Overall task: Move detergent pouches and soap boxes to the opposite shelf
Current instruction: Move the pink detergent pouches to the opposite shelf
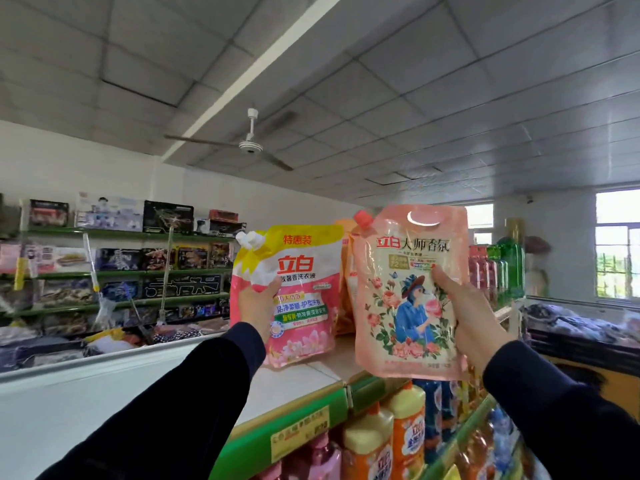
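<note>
My left hand (258,306) grips a pink and yellow detergent pouch (304,306) with a white spout, held upright over the top of the shelf (294,382). My right hand (474,313) grips a peach pouch (401,296) printed with roses and a blue figure, its cap pink. That pouch hangs just above the shelf's front edge. Behind and between the two pouches stands an orange pouch (344,271), mostly hidden. Both forearms wear dark sleeves.
Orange and pink detergent bottles (388,441) fill the rack below the green shelf edge. A white chest freezer (69,393) lies to the left, toy boxes on green wall shelves (121,268) behind it. Green bottles (509,268) stand further right. A ceiling fan (249,145) hangs overhead.
</note>
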